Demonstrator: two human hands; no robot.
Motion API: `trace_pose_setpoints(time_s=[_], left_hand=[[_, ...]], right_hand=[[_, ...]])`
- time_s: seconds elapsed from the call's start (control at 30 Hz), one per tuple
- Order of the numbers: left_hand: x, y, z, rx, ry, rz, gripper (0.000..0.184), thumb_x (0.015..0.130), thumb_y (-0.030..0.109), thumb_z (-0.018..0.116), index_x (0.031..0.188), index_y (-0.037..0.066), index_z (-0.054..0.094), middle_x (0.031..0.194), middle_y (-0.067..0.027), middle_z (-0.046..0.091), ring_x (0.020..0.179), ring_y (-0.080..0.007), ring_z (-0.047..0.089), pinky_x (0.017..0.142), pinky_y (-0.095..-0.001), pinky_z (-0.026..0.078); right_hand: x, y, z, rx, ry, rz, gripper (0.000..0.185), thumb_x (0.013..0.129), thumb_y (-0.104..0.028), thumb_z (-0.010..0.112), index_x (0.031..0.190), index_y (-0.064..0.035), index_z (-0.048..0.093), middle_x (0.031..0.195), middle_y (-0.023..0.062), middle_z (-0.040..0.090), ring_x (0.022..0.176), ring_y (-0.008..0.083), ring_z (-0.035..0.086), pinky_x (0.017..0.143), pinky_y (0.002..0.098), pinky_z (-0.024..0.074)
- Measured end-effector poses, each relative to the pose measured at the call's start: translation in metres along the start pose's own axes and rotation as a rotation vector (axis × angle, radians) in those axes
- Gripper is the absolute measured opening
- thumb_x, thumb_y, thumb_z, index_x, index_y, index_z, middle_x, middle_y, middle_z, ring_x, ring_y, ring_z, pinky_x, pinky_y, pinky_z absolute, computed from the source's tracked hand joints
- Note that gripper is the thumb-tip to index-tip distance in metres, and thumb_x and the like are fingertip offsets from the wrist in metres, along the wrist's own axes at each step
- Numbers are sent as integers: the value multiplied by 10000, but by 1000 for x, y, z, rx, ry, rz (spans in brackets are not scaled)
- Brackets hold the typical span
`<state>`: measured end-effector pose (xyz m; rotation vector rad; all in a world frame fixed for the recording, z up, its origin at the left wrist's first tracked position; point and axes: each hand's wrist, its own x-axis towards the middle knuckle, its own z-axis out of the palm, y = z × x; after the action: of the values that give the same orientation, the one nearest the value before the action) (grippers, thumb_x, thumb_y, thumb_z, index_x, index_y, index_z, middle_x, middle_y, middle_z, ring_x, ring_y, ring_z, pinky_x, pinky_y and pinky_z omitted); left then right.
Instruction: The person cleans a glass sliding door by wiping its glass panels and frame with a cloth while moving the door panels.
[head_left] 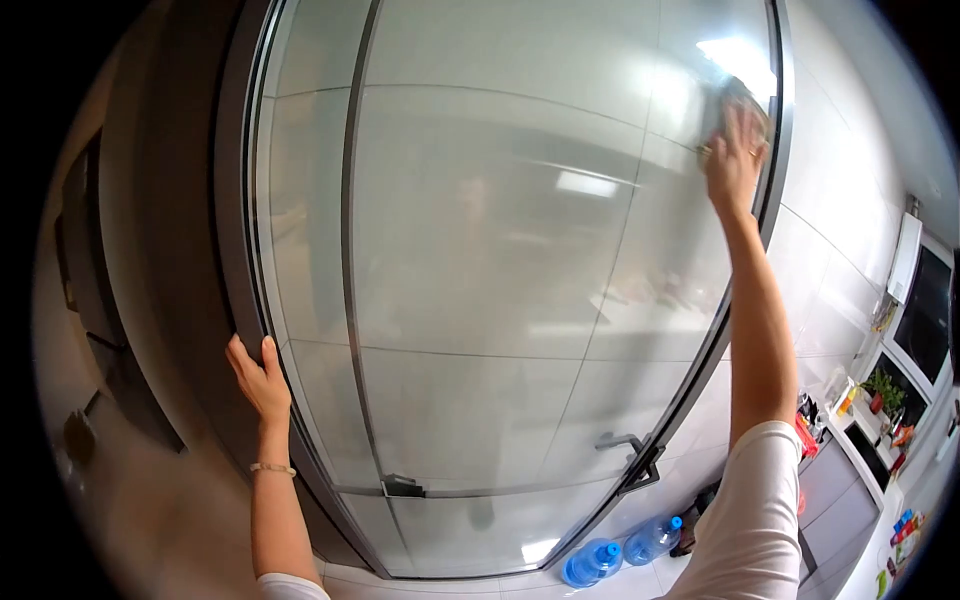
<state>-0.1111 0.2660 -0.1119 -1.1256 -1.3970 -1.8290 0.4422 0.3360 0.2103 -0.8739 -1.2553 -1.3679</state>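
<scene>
Fingers (237,350) apart: right hand (736,165) raised against glass (480,280), left hand (262,385) lower on frame (234,220)

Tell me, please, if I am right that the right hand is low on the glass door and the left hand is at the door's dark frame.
Not quite: in the head view the right hand is high on the glass door, not low. The left hand is indeed at the door's dark frame.

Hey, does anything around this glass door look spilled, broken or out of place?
Nothing clearly stands out. The glass door shows no visible crack, and no spill shows beside the two blue bottles. The door's curved edges look like lens distortion.
</scene>
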Motion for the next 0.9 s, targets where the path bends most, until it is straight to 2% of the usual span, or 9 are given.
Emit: trace_pose_setpoints(time_s=[0.1, 0.13, 0.33, 0.47, 0.53, 0.67, 0.73, 0.8, 0.9], left_hand=[[0, 2, -1, 34, 6, 14, 439, 891, 307, 481, 1135, -48, 392, 1044, -216, 458, 934, -369, 486, 778, -414, 403], [0, 3, 0, 36, 19, 22, 443, 890, 310, 481, 1139, -46, 389, 1048, -218, 458, 939, -372, 485, 781, -413, 402], [-2, 9, -3, 20, -7, -55, 453, 879, 320, 490, 1139, -37, 390, 1038, -213, 453, 946, -381, 488, 770, -420, 416], [-1, 8, -3, 48, -22, -71, 463, 864, 324, 510, 1128, -38, 390, 1050, -221, 448, 932, -395, 497, 747, -434, 427], [0, 14, -5, 2, -37, -95, 464, 873, 309, 500, 1134, -59, 389, 1033, -242, 450, 963, -402, 458, 817, -423, 378], [4, 20, -13, -72, -96, -140, 479, 847, 311, 541, 1119, -54, 392, 1022, -231, 449, 943, -393, 468, 790, -429, 392], [3, 15, -11, -76, -92, -120, 463, 821, 273, 574, 1110, -42, 398, 990, -219, 446, 891, -378, 499, 730, -427, 426], [1, 8, -6, -71, -62, -98, 504, 778, 352, 609, 1085, 2, 417, 999, -189, 445, 832, -369, 540, 630, -440, 482], [2, 7, -7, -88, -116, -121, 502, 793, 363, 598, 1087, -8, 430, 994, -167, 439, 777, -294, 559, 578, -393, 505]], right_hand=[[-19, 75, 15, -36, 88, 92, 485, 897, -283, 307, 1375, -209, 270, 1449, 80, 178, 1348, 246, 109, 1061, 466, 34], [-17, 80, 12, -139, 28, 225, 492, 889, -304, 312, 1366, -185, 290, 1436, 86, 218, 1341, 263, 130, 1058, 468, 46], [10, 65, 21, -7, 170, 183, 457, 865, -262, 311, 1267, -86, 440, 1370, 130, 340, 1299, 317, 234, 1057, 451, 90], [54, -8, 36, 119, 224, -29, 393, 862, -172, 388, 1231, -68, 474, 1342, 146, 379, 1281, 281, 289, 1060, 420, 106], [82, -75, 36, 147, 229, -109, 386, 875, -202, 384, 1230, -85, 478, 1335, 140, 390, 1283, 276, 288, 1063, 407, 117], [125, -183, 47, 130, 215, -147, 394, 893, -261, 375, 1254, -125, 456, 1352, 100, 375, 1300, 242, 257, 1075, 407, 110], [143, -232, 50, 67, 223, -158, 407, 892, -261, 369, 1272, -130, 431, 1366, 94, 352, 1304, 239, 247, 1077, 407, 113], [156, -271, 54, 86, 238, -176, 411, 897, -267, 360, 1288, -152, 414, 1364, 77, 359, 1296, 231, 264, 1073, 402, 121], [175, -313, 59, 109, 223, -163, 440, 891, -310, 319, 1300, -170, 402, 1390, 55, 320, 1314, 215, 219, 1082, 378, 100]])
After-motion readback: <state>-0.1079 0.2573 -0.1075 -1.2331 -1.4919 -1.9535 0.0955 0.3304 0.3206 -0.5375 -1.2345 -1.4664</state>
